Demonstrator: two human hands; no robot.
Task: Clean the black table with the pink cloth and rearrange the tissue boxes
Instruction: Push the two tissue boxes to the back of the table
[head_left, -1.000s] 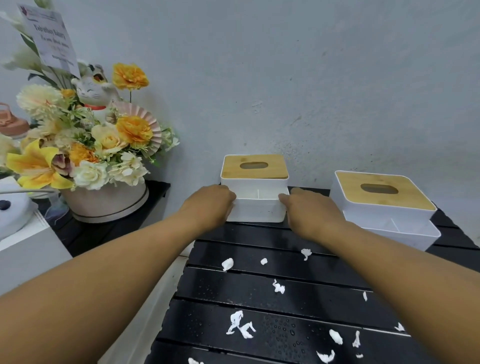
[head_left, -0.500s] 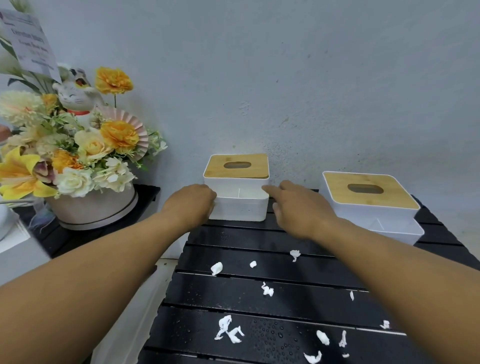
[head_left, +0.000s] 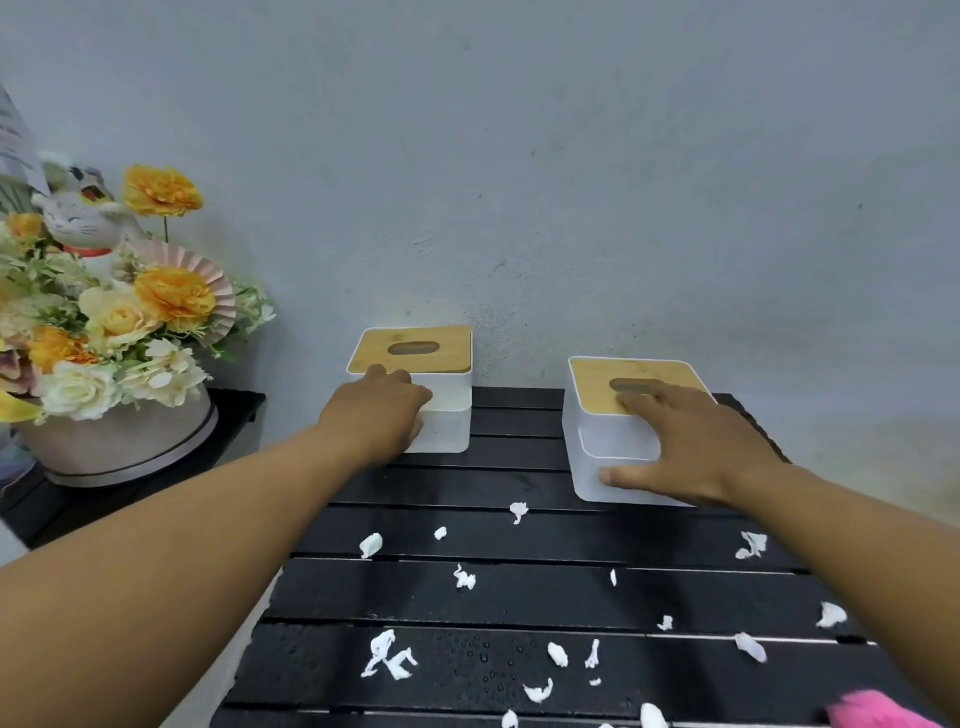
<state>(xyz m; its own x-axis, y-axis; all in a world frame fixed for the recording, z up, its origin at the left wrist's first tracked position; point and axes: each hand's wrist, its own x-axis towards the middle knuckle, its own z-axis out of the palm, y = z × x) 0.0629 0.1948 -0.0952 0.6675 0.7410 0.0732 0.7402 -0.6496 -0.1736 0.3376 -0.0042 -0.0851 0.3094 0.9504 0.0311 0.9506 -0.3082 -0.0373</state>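
Left tissue box (head_left: 415, 358) at the black table's (head_left: 519, 587) 11 o'clock, my left hand (head_left: 384, 410) curled round its near-left corner. Right hand (head_left: 691, 447) just came off it and now lies spread on the right tissue box (head_left: 587, 431) at 1 o'clock, thumb on the front wall. One box per hand, so probably rearranging first. Pink cloth (head_left: 872, 712) idle at 5 o'clock, paper scraps (head_left: 387, 660) unwiped.

In front of me stands a pale blue-grey wall (head_left: 571, 156), flecked with dark marks, evenly lit. At my left a low black shelf (head_left: 236, 410) bears a round pot (head_left: 119, 447) of flowers, a cat figure (head_left: 78, 218) among them
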